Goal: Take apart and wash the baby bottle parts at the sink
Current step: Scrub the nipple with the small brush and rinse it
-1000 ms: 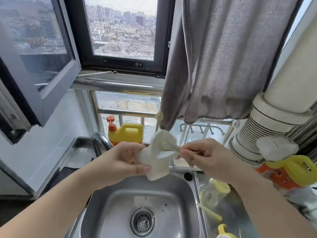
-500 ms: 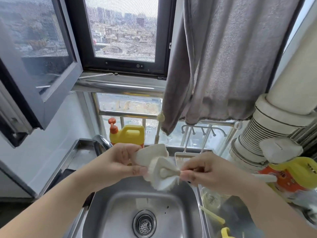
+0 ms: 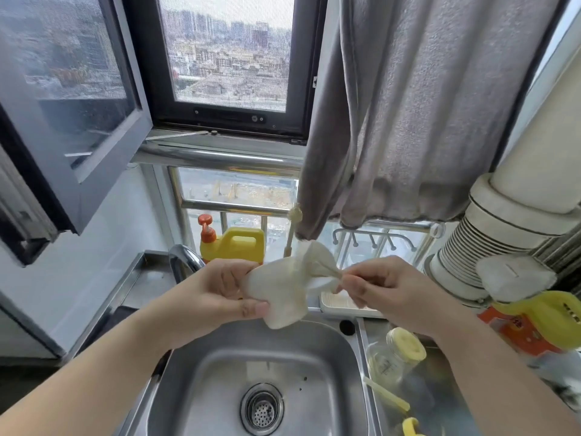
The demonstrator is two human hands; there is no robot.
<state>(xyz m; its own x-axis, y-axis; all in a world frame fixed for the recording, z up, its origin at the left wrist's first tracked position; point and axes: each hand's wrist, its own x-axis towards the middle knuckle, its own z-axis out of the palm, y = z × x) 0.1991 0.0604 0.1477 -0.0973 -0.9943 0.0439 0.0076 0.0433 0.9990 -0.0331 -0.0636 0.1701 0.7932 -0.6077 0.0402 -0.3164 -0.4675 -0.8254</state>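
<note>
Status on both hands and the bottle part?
Left hand grips white bottle part. Right hand pinches brush working it. Over sink, nothing blocking.

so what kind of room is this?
Most likely a small home kitchen, high up in a city building: a steel sink with a faucet, a yellow detergent jug on the sill, and a window overlooking rooftops.

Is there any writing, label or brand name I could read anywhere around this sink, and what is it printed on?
None can be read.
Orange packet under the yellow plastic clip: light characters, too blurred to read.
Clear glass baby bottle lying on the steel counter: faint printed marks, too small to read.
Yellow detergent jug with orange pump: no label shows.
</note>
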